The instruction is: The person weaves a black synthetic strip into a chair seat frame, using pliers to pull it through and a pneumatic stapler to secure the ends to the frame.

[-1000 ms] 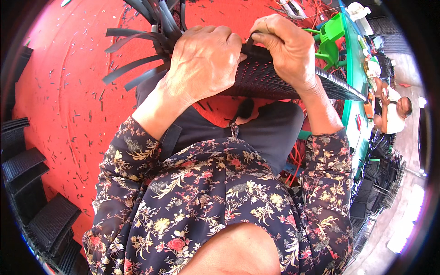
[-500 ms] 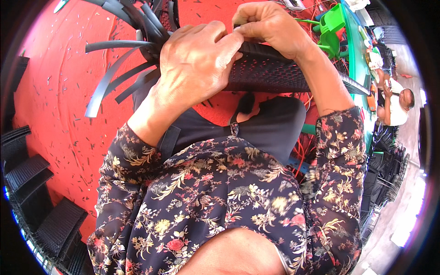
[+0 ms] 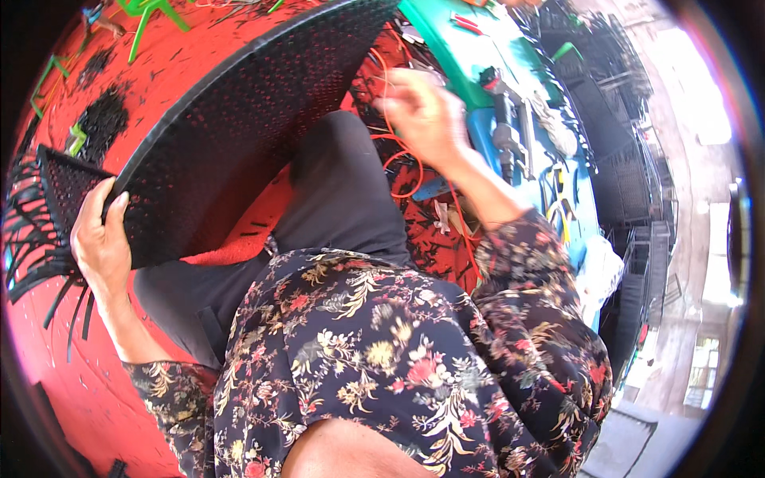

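Head view: a red floor covering point(image 3: 88, 382) extends across the left side and beneath the work, with dark scraps scattered over it. One large black woven panel point(image 3: 231, 119) lies in front of the torso, tilted, its long rim running from the lower left up to the top edge of the view. Its lower part is near the dark trousers point(image 3: 343, 191); whether it rests on the legs cannot be determined. A tabletop, with a green section point(image 3: 442, 60) and an adjoining blue section, stands to the right of the panel.

At the left end of the panel, a fringe of loose black strips point(image 3: 32, 239) projects outward beside the hand. The left hand point(image 3: 103, 239) grasps the panel at this end, thumb and fingers closed on its edge. The right hand point(image 3: 422, 115) is raised between panel and tabletop, apart from the panel, with fingers partly curled. It is blurred; whether it holds anything cannot be determined.

A black-and-grey tool point(image 3: 504, 119) lies on the blue section. An orange cable point(image 3: 420, 171) loops below the right hand. Yellow-handled pliers point(image 3: 566, 203) lie farther along the tabletop; a small red-handled item point(image 3: 468, 24) lies on the green section.
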Demonstrator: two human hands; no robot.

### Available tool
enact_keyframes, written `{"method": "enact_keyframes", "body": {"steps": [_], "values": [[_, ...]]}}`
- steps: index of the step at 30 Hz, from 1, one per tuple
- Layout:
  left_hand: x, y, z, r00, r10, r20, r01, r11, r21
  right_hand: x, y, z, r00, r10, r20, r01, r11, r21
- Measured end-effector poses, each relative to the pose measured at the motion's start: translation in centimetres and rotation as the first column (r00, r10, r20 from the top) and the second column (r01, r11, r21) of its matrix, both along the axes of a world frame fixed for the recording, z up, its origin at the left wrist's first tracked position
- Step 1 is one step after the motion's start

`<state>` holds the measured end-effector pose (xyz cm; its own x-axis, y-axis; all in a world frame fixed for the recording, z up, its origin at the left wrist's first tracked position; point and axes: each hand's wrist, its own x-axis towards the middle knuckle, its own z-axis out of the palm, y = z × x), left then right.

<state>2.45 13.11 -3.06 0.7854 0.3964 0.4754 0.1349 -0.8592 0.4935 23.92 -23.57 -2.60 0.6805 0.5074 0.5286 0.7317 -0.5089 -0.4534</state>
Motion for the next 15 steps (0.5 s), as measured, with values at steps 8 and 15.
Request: {"method": "enact_keyframes", "body": {"steps": [8, 15], "values": [[1.7, 0.9, 0.3, 0.999, 0.008, -0.045, -0.010, 0.998, -0.054, 3.4, -22.5, 0.1, 0.634, -0.721, -0.281, 0.721, 0.682, -0.123], [2.2, 2.9, 1.0, 0.997, 0.034, -0.074, -0.037, 0.999, -0.039, 8.0, -15.0, -2.0, 0.839, -0.486, -0.245, 0.469, 0.874, -0.129]]}}
